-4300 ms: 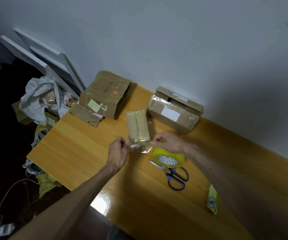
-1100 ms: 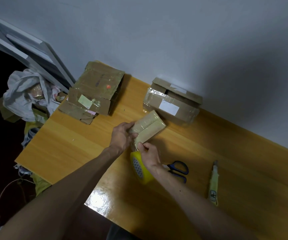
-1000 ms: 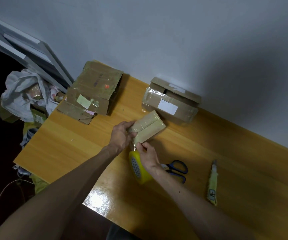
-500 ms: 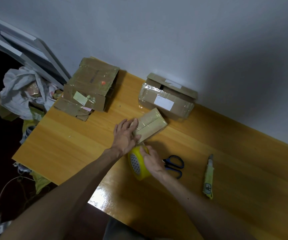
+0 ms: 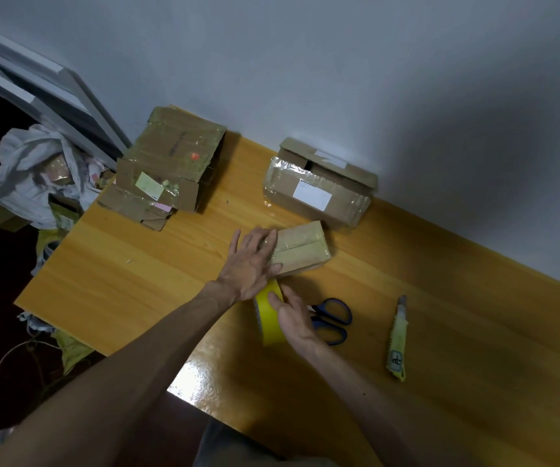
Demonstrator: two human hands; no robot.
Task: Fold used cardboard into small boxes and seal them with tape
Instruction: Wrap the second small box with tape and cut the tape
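Brown small taped cardboard box (image 5: 300,249) | left hand (image 5: 251,261) spread flat, pressing it | right hand (image 5: 293,320) grips yellow tape roll (image 5: 267,328) | pull taut, rub seam down

A small brown cardboard box (image 5: 300,249), wrapped in clear tape with 1 seam along its top, is laid flat and slanted on the table (image 5: 130,284), its near end pressed under the left hand (image 5: 250,264). A yellow tape roll (image 5: 268,320) is stood on edge just beside it, held by the right hand (image 5: 293,321).
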